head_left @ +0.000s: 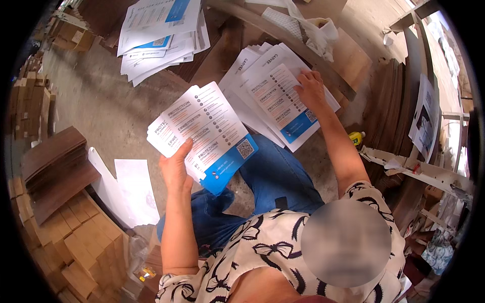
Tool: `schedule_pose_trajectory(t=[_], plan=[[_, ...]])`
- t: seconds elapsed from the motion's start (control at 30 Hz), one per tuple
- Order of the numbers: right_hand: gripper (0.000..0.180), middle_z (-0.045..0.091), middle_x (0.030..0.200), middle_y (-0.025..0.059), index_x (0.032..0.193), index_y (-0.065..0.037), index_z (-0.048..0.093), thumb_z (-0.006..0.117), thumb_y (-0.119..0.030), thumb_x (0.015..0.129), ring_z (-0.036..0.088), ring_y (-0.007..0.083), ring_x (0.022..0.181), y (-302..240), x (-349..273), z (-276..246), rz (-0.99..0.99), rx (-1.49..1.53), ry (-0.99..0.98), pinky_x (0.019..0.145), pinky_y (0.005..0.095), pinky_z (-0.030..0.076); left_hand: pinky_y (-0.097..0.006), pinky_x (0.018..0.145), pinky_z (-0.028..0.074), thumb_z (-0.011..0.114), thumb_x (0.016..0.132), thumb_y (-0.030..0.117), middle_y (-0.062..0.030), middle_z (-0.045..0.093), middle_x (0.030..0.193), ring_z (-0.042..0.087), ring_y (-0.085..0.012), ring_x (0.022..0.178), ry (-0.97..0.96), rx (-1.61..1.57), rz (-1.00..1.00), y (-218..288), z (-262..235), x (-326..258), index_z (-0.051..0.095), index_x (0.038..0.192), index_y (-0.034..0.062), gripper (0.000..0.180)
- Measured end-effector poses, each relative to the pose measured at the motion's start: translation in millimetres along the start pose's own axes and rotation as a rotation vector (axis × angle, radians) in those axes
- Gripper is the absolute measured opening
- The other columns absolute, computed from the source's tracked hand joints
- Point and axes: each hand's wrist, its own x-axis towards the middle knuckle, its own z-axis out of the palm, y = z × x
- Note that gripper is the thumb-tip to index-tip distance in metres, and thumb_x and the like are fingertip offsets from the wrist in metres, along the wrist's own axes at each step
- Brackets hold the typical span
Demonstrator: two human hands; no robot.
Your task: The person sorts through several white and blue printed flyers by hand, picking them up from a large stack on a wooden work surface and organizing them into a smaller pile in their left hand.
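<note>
A fanned bunch of leaflets (pixel 214 129), white with a blue band, is in my left hand (pixel 176 166). Its thumb presses on the top face and the fingers go underneath. Further right, a single leaflet (pixel 282 103) of the same kind lies on a stack of larger white printed sheets (pixel 248 76). My right hand (pixel 310 90) has its fingers bent over that leaflet's upper right corner, the tips touching it. The stack sits beyond my right knee, and its lower sheets stick out unevenly.
Another pile of printed sheets (pixel 164 43) stands at the far left. Cardboard boxes (pixel 83 245) and brown panels (pixel 60 171) are stacked at the left, beside loose white sheets (pixel 135 192). A wooden rail (pixel 303 53) runs behind the sheets. A yellow bottle (pixel 356 138) stands at the right.
</note>
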Motion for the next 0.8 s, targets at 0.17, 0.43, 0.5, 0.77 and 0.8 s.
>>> schedule_pose_trajectory(t=[0.17, 0.43, 0.5, 0.77, 0.8], plan=[[0.03, 0.049, 0.127, 0.011, 0.1, -0.009, 0.065, 0.073, -0.018, 0.072, 0.038, 0.0326, 0.122, -2, 6, -2, 0.033, 0.024, -0.021, 0.106, 0.0438, 0.029, -0.036, 0.079, 0.054, 0.069, 0.073, -0.009, -0.0167, 0.062, 0.108, 0.064, -0.026, 0.093, -0.007, 0.003, -0.004, 2, 1, -1, 0.052, 0.116, -0.0057, 0.046], [0.023, 0.053, 0.114, 0.0115, 0.083, -0.009, 0.065, 0.077, -0.017, 0.064, 0.042, 0.0321, 0.113, -5, 16, -16, -0.024, 0.037, -0.033, 0.099, 0.0411, 0.032, -0.036, 0.08, 0.053, 0.069, 0.073, -0.009, -0.0172, 0.062, 0.107, 0.063, -0.0259, 0.093, -0.001, 0.006, -0.01, 4, 1, -4, 0.052, 0.115, -0.0064, 0.046], [0.022, 0.052, 0.113, 0.0099, 0.084, -0.011, 0.066, 0.078, -0.02, 0.067, 0.041, 0.0295, 0.114, -7, 17, -21, 0.041, 0.059, -0.092, 0.101, 0.0421, 0.028, -0.036, 0.08, 0.053, 0.069, 0.073, -0.008, -0.0172, 0.063, 0.107, 0.063, -0.0258, 0.093, 0.0, 0.007, -0.012, 5, 1, -4, 0.052, 0.115, -0.0065, 0.046], [0.023, 0.051, 0.113, 0.0121, 0.08, -0.008, 0.064, 0.078, -0.014, 0.063, 0.042, 0.0326, 0.112, -4, 12, -19, 0.011, 0.062, 0.018, 0.096, 0.0419, 0.036, -0.035, 0.081, 0.053, 0.07, 0.073, -0.007, -0.0168, 0.062, 0.108, 0.063, -0.0248, 0.094, 0.01, 0.04, -0.013, 8, 9, -9, 0.052, 0.115, -0.0063, 0.046], [0.023, 0.051, 0.113, 0.0125, 0.08, -0.008, 0.063, 0.077, -0.014, 0.062, 0.042, 0.0335, 0.112, -2, 11, -17, -0.009, 0.051, 0.049, 0.095, 0.0406, 0.037, -0.035, 0.081, 0.053, 0.07, 0.073, -0.007, -0.0167, 0.063, 0.108, 0.063, -0.0248, 0.093, 0.016, 0.034, -0.014, 7, 11, -10, 0.053, 0.114, -0.0063, 0.045]])
